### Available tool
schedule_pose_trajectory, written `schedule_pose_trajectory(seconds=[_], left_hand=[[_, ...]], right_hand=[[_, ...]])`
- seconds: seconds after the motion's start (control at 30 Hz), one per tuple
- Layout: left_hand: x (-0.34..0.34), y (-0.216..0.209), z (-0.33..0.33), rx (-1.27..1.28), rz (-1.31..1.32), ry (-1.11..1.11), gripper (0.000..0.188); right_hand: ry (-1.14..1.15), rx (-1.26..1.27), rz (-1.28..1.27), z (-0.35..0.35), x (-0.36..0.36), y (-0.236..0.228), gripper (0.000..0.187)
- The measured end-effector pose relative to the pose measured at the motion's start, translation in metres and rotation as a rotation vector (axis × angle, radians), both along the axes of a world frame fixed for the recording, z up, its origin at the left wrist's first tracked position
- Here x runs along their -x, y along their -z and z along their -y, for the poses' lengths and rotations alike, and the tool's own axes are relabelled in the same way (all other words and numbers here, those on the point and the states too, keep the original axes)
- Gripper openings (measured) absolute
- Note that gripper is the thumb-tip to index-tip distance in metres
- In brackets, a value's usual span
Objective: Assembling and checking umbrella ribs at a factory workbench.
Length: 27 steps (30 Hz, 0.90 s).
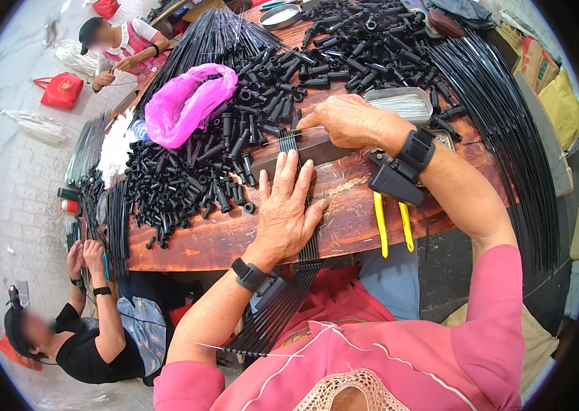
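Observation:
A row of thin black rods (280,301), like umbrella ribs, runs from my lap up over the table edge. My left hand (288,216) lies flat on these rods, fingers stretched out and spread. Beyond it, my right hand (354,122) is closed, thumb and forefinger bent together by the rods' far ends. Whatever those fingers hold is too small to make out. Under the right hand lies a dark rectangular bar (324,152) on the table. A thin white wire (248,351) crosses the rods' lower ends in my lap.
Black plastic tube parts (187,185) are heaped on the wooden table (187,255), with a pink bag (190,106) on top. Yellow-handled pliers (381,226) and a tray of thin pins (399,104) lie rightward. Long black rods (502,137) fill the right side. Two other people work leftward.

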<state>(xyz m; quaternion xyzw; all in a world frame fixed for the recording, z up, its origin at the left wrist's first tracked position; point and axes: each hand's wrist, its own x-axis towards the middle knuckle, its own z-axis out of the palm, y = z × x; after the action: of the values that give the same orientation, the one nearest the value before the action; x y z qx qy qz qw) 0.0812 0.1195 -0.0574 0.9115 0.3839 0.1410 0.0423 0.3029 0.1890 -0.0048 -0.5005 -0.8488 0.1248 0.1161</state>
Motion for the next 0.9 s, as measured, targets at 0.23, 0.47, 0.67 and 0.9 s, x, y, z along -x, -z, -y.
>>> schedule_pose_trajectory(seconds=[0.23, 0.47, 0.67, 0.9], left_hand=[[0.000, 0.000, 0.001, -0.012, -0.001, 0.002, 0.066], [0.001, 0.001, -0.001, -0.007, 0.011, -0.002, 0.067], [0.000, 0.000, 0.000, -0.004, 0.019, 0.001, 0.067], [0.000, 0.000, 0.001, 0.003, 0.028, 0.000, 0.066]], right_hand=[[-0.009, -0.011, -0.001, -0.008, 0.000, 0.009, 0.055], [-0.007, 0.004, 0.015, -0.006, 0.003, -0.001, 0.054], [-0.004, 0.039, 0.004, -0.010, 0.005, -0.002, 0.053], [-0.026, 0.044, 0.012, -0.013, 0.003, -0.010, 0.051]])
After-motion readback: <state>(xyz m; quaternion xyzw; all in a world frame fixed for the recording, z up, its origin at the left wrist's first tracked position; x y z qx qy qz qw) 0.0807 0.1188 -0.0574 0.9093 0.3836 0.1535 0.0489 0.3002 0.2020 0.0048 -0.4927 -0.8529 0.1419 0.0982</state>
